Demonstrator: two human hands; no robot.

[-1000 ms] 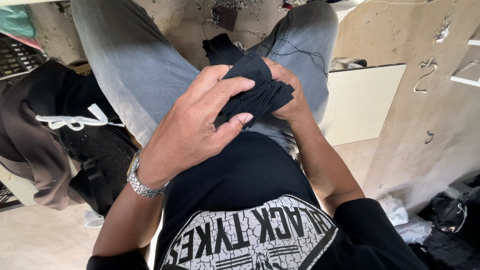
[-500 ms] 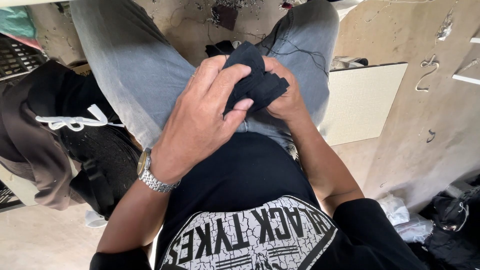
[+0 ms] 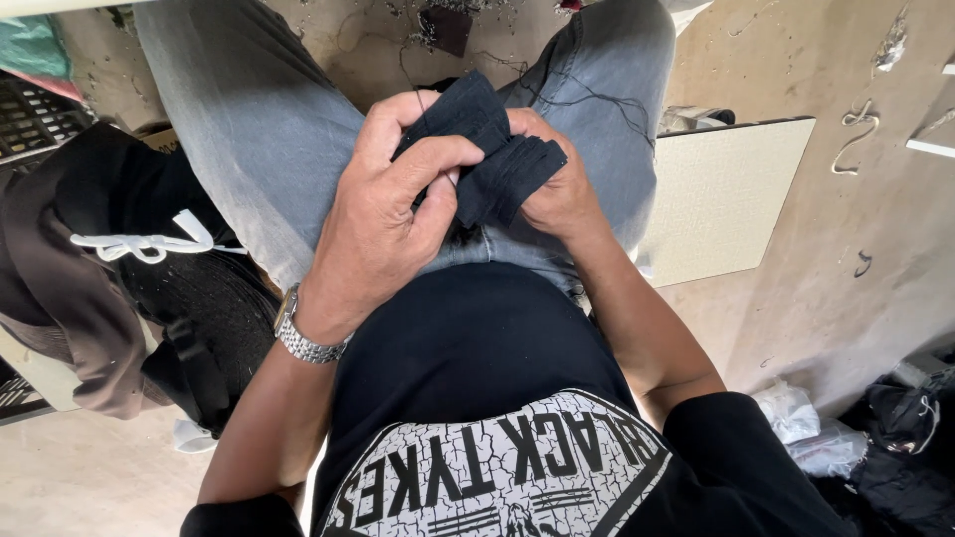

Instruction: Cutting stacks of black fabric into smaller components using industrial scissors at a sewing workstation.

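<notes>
Below, both hands [image 3: 468,199] clamped on folded black cloth [image 3: 497,159] over lap; dusty concrete floor [image 3: 846,298], pale board [image 3: 726,199] beside.

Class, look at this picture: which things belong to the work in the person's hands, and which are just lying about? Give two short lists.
In hand:
- black fabric pieces, a small stack over the lap
- left hand, fingers pinching the top piece
- right hand, gripping the stack

Lying about:
- dark garments with a white drawstring
- pale board
- dusty floor
- crumpled plastic

Both hands, left hand [image 3: 383,214] and right hand [image 3: 557,189], pinch folded black cloth [image 3: 492,149] above the lap.
</notes>
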